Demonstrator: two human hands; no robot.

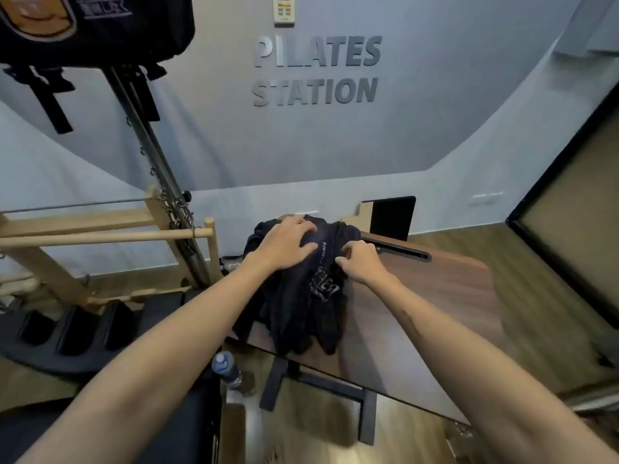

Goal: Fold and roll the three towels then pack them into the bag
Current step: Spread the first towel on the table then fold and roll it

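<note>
The dark towels [301,296] lie bunched on the worktop [435,289], under both hands. The left hand [284,242] presses flat with spread fingers; the right hand [360,262] pinches a fold. The cloth looks soft, light and limp, so it is best to take it by the edges.

Setting: pilates studio, indoor.
Wall sign [317,71]: raised grey letters, "PILATES STATION", on pale wall.
Apparatus: pilates tower frame [157,169] at left, steel uprights with eyelets and hooks; wooden bar [110,237] across pale timber frame.
Padding: black shoulder blocks [77,326] on dark carriage, lower left.
Wall fitting: air-conditioner remote [284,10] in holder, top centre.
Floor [536,296]: wood-look planks.
Furniture: walnut-top bench [435,296] on black legs.
Sundry: water bottle [227,366] beside apparatus.
</note>
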